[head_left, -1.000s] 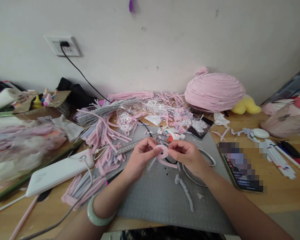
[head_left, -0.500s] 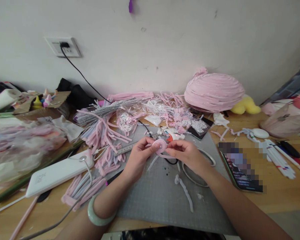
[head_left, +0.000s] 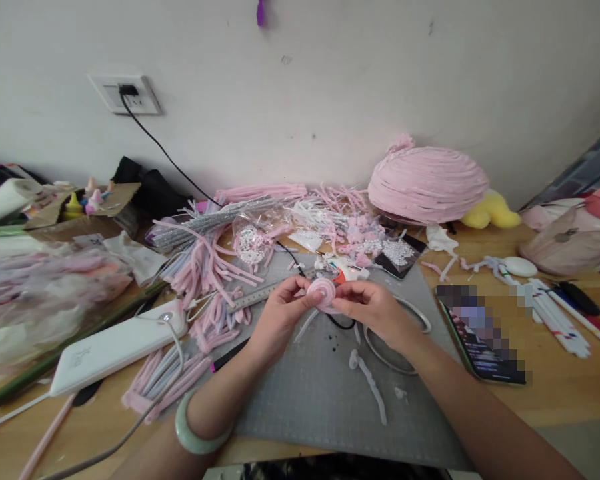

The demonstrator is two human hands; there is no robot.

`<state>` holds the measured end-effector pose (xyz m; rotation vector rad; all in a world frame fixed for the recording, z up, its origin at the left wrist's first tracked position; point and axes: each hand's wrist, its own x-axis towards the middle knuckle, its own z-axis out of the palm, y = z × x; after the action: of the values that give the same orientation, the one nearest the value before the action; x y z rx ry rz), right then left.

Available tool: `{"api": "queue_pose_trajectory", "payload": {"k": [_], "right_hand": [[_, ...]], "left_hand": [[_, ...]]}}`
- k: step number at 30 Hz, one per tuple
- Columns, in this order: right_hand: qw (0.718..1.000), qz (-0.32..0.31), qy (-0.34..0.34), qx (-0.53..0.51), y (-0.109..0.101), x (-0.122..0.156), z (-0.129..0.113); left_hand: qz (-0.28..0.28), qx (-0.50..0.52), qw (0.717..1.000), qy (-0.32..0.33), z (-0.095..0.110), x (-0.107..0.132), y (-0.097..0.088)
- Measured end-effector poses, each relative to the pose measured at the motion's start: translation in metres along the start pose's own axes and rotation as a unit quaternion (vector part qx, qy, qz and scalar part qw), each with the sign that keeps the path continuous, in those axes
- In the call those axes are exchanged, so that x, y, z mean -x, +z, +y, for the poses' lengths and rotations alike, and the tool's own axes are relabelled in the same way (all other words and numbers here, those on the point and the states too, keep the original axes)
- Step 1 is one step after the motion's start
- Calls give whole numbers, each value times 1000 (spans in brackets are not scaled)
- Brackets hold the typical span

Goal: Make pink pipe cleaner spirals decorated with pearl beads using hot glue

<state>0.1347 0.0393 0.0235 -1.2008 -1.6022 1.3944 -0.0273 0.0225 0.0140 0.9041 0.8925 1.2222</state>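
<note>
Both my hands meet above the grey cutting mat (head_left: pixel 325 400), pinching a small pink coil of pipe cleaner (head_left: pixel 322 293) between them. My left hand (head_left: pixel 280 313) grips its left edge with thumb and fingers; a pale green bangle (head_left: pixel 195 433) circles that wrist. My right hand (head_left: pixel 375 310) holds the coil's right side, and a loose pink tail hangs below. A white twisted pipe cleaner (head_left: pixel 370 383) lies on the mat just under my hands. A metal ring (head_left: pixel 395 340) rests beneath my right wrist.
Piles of pink pipe cleaners (head_left: pixel 205 273) spread left of the mat, beside a metal ruler (head_left: pixel 257 293) and a white power bank (head_left: pixel 115 347). A glue gun (head_left: pixel 347 270) sits behind my hands. A phone (head_left: pixel 480 337) lies at right, a pink round shape (head_left: pixel 427 183) against the wall.
The pink coil has been turned and wound tighter between my fingers, rising slightly. Its loose tail has shortened. Both hands stay in nearly the same place.
</note>
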Motion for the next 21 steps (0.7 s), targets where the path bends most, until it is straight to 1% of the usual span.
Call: {"api": "queue_pose_trajectory", "payload": {"k": [3,6,9,16,21], "right_hand": [[1000,-5,4,26,0,1,-3],[999,13,-2,42,1,2,-4],[999,24,-14,34,2,2,-2],[999,33,-20,20,3,2,1],[997,48,-42,43,7,4,0]], "left_hand": [[2,-1,1000,-1,-1,0,0],[1,1,1000,0,-3,0,-1],[-4,3,1000,-6,-4,0,-1],[-13,1,1000,-11,-1,1,-1],[-8,11,1000,-5,0,2,2]]}}
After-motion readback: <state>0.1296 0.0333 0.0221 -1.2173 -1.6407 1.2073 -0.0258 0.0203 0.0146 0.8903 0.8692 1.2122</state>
